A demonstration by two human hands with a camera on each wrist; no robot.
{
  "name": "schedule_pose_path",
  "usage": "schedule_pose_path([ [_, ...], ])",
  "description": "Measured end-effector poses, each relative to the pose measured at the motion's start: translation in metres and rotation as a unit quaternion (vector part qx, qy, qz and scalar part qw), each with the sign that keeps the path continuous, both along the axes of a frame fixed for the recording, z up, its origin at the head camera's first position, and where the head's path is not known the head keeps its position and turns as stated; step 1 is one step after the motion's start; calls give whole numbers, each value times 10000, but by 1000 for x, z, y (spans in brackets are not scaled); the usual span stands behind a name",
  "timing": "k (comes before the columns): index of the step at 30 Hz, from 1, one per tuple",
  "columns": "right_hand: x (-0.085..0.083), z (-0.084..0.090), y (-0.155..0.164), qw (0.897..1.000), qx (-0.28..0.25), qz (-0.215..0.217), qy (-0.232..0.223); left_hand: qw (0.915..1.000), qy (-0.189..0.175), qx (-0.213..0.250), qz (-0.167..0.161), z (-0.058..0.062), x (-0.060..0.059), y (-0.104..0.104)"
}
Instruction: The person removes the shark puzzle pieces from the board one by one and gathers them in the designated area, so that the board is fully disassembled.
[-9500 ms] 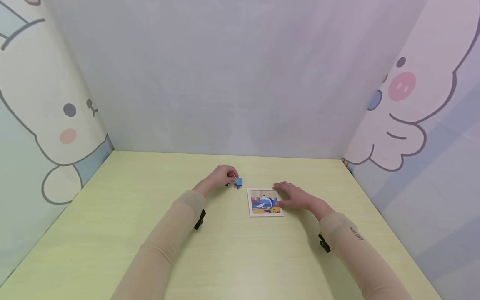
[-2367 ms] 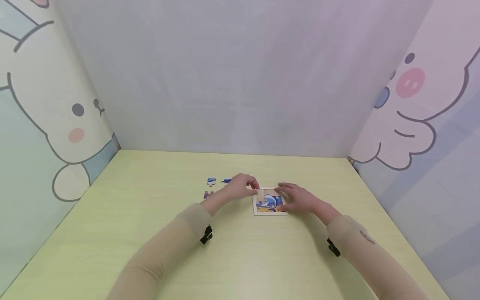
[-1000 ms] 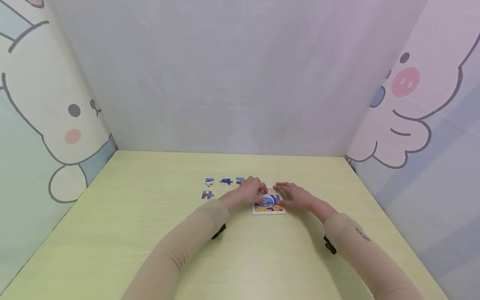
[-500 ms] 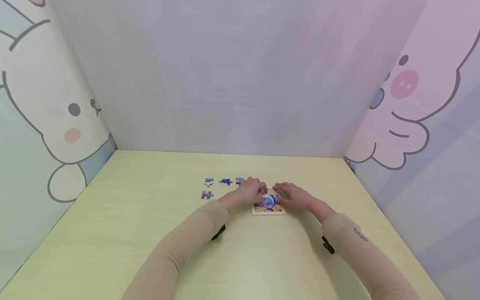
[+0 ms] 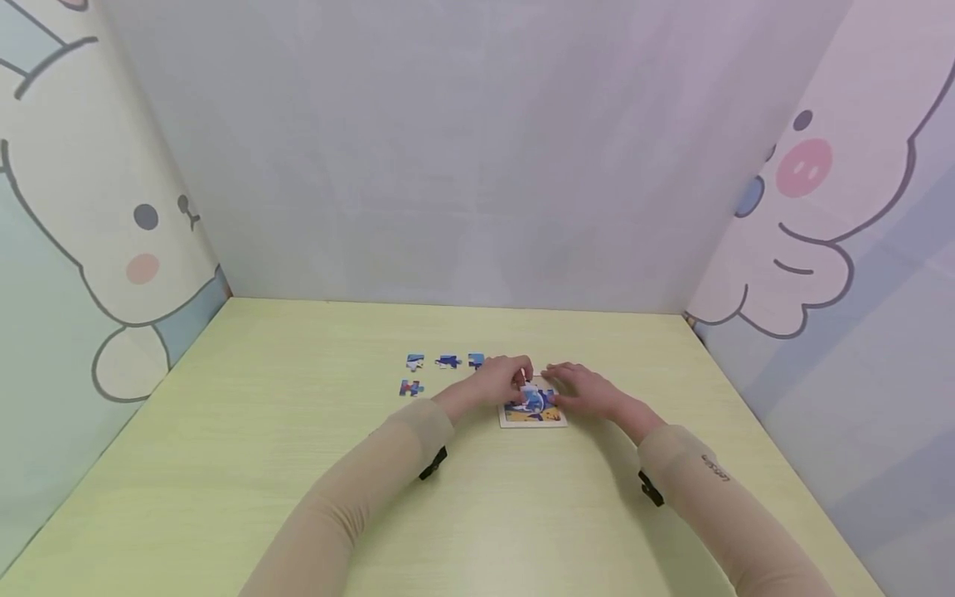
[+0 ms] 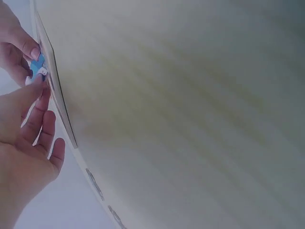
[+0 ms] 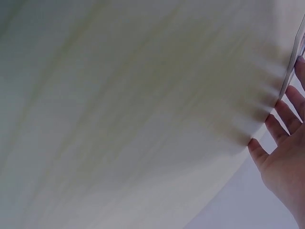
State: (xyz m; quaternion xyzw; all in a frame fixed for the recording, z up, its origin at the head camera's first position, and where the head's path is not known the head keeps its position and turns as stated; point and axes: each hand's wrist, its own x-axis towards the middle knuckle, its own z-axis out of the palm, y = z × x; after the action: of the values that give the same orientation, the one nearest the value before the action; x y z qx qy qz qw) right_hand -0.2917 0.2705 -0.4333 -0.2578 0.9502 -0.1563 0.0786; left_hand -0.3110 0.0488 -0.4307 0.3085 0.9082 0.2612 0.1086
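A small jigsaw puzzle board [image 5: 533,424] with a pale frame and a sea-animal picture lies on the table, in the middle of the head view. My left hand [image 5: 492,381] is over its left side, pinching a blue-and-white puzzle piece [image 6: 37,67] between thumb and finger; the other fingers are loosely bent. My right hand [image 5: 589,391] rests along the board's right side, its thumb at the edge. In the right wrist view, the right hand's fingers [image 7: 274,129] are spread and fairly straight, tips at the frame and the tabletop. My left hand hides part of the board.
Several loose puzzle pieces lie left of the board, among them a red-and-blue piece [image 5: 411,387] and a dark blue one [image 5: 448,361]. A light yellow table [image 5: 313,348] meets a plain backdrop [image 5: 448,166] behind, with cartoon-printed side walls.
My left hand has gone from the loose pieces to the board with a piece and lately shifts only slightly there, the piece now tilted. My right hand stays at the board's right side.
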Motion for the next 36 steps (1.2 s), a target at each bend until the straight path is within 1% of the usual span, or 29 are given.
schedule_pose_path([
  [5,0,0,0,10000,4,-34,-56,9981,-439,435,55,4,1,-5],
  [7,-1,-1,0,10000,47,-41,-63,9970,-504,593,49,7,1,-9],
  [10,-2,-2,1,9999,90,-53,-77,9958,-510,759,26,15,2,-15],
  [16,-3,-2,2,9999,142,11,-38,9973,-302,662,-33,28,1,-28],
  [25,0,-3,1,10000,39,4,-61,9973,-304,661,-25,42,3,-46],
  [30,-1,-5,3,10000,64,41,-13,9968,-341,713,-93,47,5,-58],
  [33,-1,-6,3,10000,85,30,9,9961,-404,763,-159,49,4,-67],
  [36,-1,-6,4,9999,96,28,23,9953,-500,816,-142,48,2,-76],
])
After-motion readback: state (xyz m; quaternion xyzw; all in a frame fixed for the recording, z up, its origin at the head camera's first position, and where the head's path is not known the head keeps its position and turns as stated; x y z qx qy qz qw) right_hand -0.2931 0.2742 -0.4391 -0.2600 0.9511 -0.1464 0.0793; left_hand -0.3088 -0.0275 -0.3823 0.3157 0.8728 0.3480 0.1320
